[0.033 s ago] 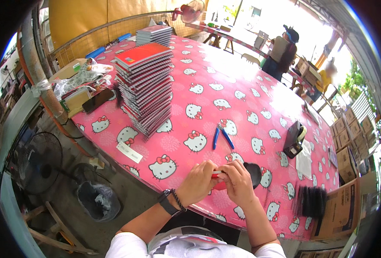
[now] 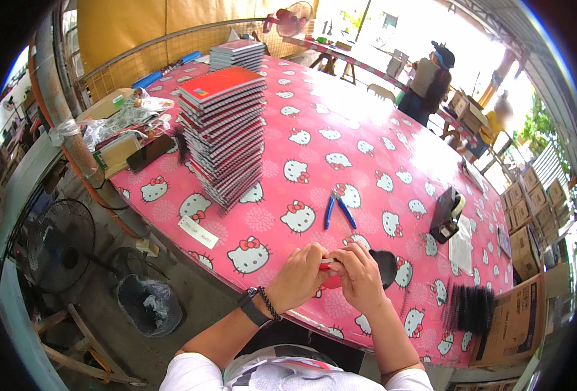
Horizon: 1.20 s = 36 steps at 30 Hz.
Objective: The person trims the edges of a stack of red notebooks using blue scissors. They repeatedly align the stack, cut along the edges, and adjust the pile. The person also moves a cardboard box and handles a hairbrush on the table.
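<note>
L hand (image 2: 298, 277) and R hand (image 2: 359, 277) up close together over the near edge of the table (image 2: 262, 218), pink cover w/ cat-face print. Both pinching a small red-and-white item (image 2: 328, 264) btwn the fingertips – mostly hidden by fingers, can't tell exact type. More red shows just below it; can't tell if same pc. L wrist has a dark watch (image 2: 254, 310) plus a beaded bracelet (image 2: 271, 304).

Black rounded obj (image 2: 385, 267) right beside R hand, partly covered by it. Pliers (image 2: 329, 212), blue handles, lie spread just beyond the hands, handles toward the person. Tall stack of spiral notebooks (image 2: 226, 140) w/ red cover on top sits far side, to the left; white paper strip (image 2: 198, 232) flat in front of it. To the right: black tape dispenser (image 2: 446, 215), and nearer the edge a bundle of black coils (image 2: 472, 308) – next to a cardboard box (image 2: 511, 319).
</note>
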{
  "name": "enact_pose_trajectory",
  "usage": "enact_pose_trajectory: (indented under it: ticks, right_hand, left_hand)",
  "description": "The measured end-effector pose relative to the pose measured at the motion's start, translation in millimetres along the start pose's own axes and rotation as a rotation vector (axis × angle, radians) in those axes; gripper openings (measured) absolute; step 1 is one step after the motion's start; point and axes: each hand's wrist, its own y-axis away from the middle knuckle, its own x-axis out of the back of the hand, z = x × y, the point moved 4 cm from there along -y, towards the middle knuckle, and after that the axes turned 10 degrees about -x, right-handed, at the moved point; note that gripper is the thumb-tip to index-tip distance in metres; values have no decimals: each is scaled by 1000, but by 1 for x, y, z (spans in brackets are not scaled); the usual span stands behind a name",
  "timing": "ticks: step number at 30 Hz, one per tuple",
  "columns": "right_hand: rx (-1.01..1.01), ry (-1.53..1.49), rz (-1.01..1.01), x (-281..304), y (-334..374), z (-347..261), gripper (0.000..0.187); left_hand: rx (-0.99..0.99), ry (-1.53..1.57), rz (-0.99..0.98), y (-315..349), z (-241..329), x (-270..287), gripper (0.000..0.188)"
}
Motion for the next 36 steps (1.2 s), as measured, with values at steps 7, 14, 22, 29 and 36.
enact_pose_trajectory:
  ticks: [7,14,22,29,36]
  right_hand:
    - [-71,-364,11,-8,-78,-19,20]
    - [-56,-920,313,5,-220,-44,13]
    - [-97,-557,559,-93,-337,19,26]
    - [-285,-793,711,-106,-328,15,46]
    - [-293,-733,702,-101,-310,-5,43]
  left_hand:
    - [79,311,367,-1,-23,74,62]
    - [-90,585,630,-71,-24,198,48]
    - [-6,-341,713,-131,-116,328,32]
    - [85,-91,1033,-123,-127,276,62]
    - [124,352,1124,-119,-135,273,68]
